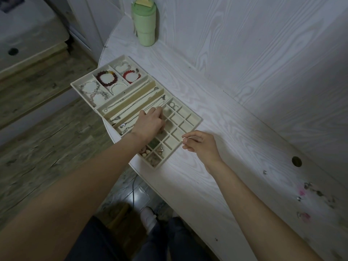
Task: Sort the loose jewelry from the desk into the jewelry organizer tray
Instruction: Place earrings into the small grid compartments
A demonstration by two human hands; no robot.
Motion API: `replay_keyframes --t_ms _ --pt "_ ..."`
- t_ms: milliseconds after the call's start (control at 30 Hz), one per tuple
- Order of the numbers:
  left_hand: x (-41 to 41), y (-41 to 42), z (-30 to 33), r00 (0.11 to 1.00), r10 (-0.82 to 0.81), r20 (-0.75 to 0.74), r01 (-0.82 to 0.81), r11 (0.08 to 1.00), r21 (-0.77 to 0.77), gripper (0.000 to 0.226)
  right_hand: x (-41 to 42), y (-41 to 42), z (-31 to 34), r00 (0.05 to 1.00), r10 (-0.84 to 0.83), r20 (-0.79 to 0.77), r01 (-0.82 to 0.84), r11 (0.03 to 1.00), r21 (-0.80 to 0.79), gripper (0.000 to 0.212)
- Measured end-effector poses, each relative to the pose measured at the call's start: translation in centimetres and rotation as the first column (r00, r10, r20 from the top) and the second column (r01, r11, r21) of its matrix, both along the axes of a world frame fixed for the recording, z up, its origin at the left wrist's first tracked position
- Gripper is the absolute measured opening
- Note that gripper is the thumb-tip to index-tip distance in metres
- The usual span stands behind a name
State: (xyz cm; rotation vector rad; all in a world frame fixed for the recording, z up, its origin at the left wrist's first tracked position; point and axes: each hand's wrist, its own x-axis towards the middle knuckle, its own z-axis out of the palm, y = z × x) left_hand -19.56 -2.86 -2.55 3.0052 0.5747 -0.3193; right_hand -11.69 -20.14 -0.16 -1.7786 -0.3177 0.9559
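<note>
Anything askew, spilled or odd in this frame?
Yes: the jewelry organizer tray sits skewed, its near-left corner overhanging the desk edge. Small loose jewelry pieces lie scattered at the desk's near right, beside pink smudges.

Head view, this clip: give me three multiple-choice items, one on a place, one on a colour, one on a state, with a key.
1. Where do the loose small jewelry pieces still to be sorted lie?
A. on the floor
B. on the white wood-grain desk, far right
C. beside the tumbler

2. What colour is the lidded plastic tumbler?
A. pale green
B. red
C. black

3. What is the left hand doing?
A. hanging off the desk
B. gripping the tumbler
C. reaching into the small square compartments of the beige jewelry organizer tray

Key: B, they lie scattered near the desk's right end; A, its body and lid are green; C, its fingers curl down among the cells.
</note>
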Motion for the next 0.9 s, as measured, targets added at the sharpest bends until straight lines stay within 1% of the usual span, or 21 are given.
replay_keyframes --t_ms 400,467,533,633,700,800,900 --pt "-0.4 -0.3 0.1 0.999 0.018 0.027 -0.018 1.000 0.016 0.017 -0.1 0.3 0.2 1.000 0.002 0.009 -0.002 1.000 0.007 0.015" --pt "-0.5 -0.4 0.1 0.999 0.029 0.038 -0.029 0.999 -0.014 0.017 -0.1 0.4 0.1 1.000 -0.001 0.012 0.001 1.000 0.007 0.015" --pt "-0.7 -0.2 0.0 0.996 0.049 0.080 -0.044 0.997 -0.059 0.017 -0.1 0.5 0.0 1.000 -0.010 0.007 0.010 1.000 0.011 0.016" --pt "-1.4 0.1 0.0 0.980 0.122 0.156 -0.095 0.981 -0.170 0.018 -0.3 0.9 -0.2 1.000 -0.012 -0.015 0.012 1.000 0.022 0.015" --pt "-2.1 0.4 0.1 0.974 0.151 0.168 -0.112 0.968 -0.223 0.020 -0.4 1.4 -0.4 1.000 -0.006 -0.026 0.007 1.000 0.025 0.014" --pt "-3.2 0.7 0.4 0.982 0.099 0.161 -0.067 0.979 -0.193 0.026 -0.5 2.4 -0.8 1.000 0.018 0.004 -0.018 1.000 -0.005 0.015" --pt "-3.8 0.7 0.6 0.994 0.048 0.095 -0.032 0.987 -0.156 0.039 -0.5 3.5 -1.5 0.997 0.043 0.060 -0.040 0.998 -0.043 0.014"
